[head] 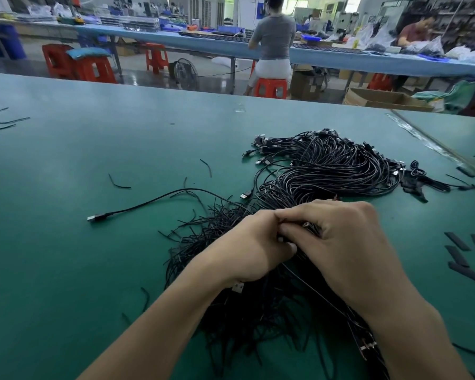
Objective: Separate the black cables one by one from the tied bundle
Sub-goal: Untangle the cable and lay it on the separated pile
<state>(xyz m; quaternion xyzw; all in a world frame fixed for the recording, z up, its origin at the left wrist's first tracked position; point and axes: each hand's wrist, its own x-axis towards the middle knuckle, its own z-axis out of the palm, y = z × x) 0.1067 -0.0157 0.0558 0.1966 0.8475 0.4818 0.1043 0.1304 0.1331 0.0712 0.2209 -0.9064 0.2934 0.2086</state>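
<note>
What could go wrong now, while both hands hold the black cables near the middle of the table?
1. The left hand and right hand grip the bundle at one tangled spot; pulling one cable may drag its neighbours along.
2. The loose cable at the left runs back into the bundle, so it could snag.
3. Short black scraps on the table may get mixed in.

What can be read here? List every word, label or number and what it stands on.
No text can be read anywhere.
On the black cables: no print shows.
On the cardboard box under the far bench: dark marks, too blurred to read.
</note>
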